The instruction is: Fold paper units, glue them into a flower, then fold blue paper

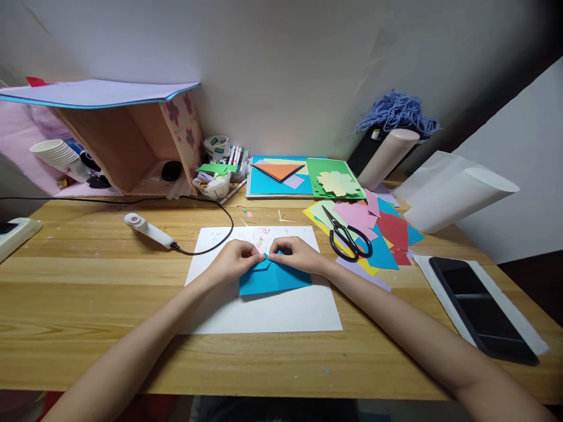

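A blue paper (275, 280) with folds near its top edge rests over a white sheet (281, 316) on the wooden table. My left hand (237, 258) pinches the upper edge of the blue paper, left of its middle, close to a small folded flap. Just to the right, my right hand (295, 253) grips the same edge, its fingertips nearly meeting those of my left hand. The fingers of both hands are closed on the paper and hide part of its top.
Black scissors (349, 234) lie on coloured paper scraps (391, 231) to the right. A black phone (484, 310) sits at the far right. On the left are a white corded tool (149, 230) and a cardboard box (132, 140). Paper rolls (389, 157) stand at the back right.
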A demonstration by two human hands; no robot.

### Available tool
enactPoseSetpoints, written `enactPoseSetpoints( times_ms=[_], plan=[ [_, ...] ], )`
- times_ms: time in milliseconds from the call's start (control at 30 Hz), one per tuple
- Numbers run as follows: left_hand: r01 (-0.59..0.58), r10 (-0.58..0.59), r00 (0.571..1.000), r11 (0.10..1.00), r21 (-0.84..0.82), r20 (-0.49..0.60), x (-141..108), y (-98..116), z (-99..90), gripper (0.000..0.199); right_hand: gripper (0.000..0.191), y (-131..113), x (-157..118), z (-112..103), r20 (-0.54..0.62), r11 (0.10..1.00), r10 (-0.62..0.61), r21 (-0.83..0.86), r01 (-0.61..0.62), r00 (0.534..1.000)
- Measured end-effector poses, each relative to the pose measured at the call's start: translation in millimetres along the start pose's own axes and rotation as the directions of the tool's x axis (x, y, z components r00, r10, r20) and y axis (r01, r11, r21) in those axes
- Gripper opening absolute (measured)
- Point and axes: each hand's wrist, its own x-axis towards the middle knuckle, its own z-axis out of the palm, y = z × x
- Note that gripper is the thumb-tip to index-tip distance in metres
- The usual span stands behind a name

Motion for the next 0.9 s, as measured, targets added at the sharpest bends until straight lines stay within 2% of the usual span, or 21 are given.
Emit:
enactPoseSetpoints(
  times_ms=[200, 300, 400, 500, 567, 633, 767, 900],
  plan=[
    [-0.082, 0.097, 0.989, 0.987, 0.139, -0.108, -2.2, 2.6, 5.6, 0.031, 0.019, 1.3, 0.4, 1.1, -0.041, 0.999, 0.000, -0.037, -0.001, 0.999],
    [-0.083, 0.099, 0.983, 0.991, 0.107, -0.153, -3.1, 3.4, 9.0, 0.025, 0.019, 0.4, -0.2, 2.5, -0.046, 0.998, -0.002, -0.065, -0.001, 0.999],
    [-0.075, 0.086, 0.967, 0.996, 0.054, -0.240, -2.8, 3.6, 10.1, 0.023, 0.020, -0.7, -1.0, 4.0, -0.134, 0.999, 0.032, 0.003, -0.032, 0.990],
    [-0.071, 0.080, 0.914, 0.997, 0.037, -0.397, -1.7, 3.4, 8.6, 0.022, 0.033, -0.7, -0.6, 4.1, -0.263, 0.994, 0.099, 0.077, -0.082, 0.960],
    [-0.072, 0.079, 0.862, 0.997, 0.032, -0.501, -1.0, 2.8, 7.7, 0.021, 0.030, -0.1, 0.5, 3.6, -0.354, 0.990, 0.137, 0.089, -0.112, 0.925],
    [-0.076, 0.067, 0.839, 0.997, 0.005, -0.540, -0.3, 1.3, 8.0, 0.019, 0.026, 1.0, 1.9, 3.0, -0.419, 0.986, 0.158, 0.114, -0.121, 0.894],
    [-0.091, 0.011, 0.877, 0.985, -0.145, -0.481, 1.9, -3.7, 11.0, 0.018, 0.025, 4.5, 3.8, 2.5, -0.462, 0.978, 0.174, 0.185, -0.098, 0.869],
    [-0.090, -0.004, 0.959, 0.944, -0.317, -0.284, 4.9, -5.4, 12.6, 0.027, 0.025, 7.8, 3.0, 2.0, -0.429, 0.976, 0.160, 0.203, -0.078, 0.889]
  ],
)
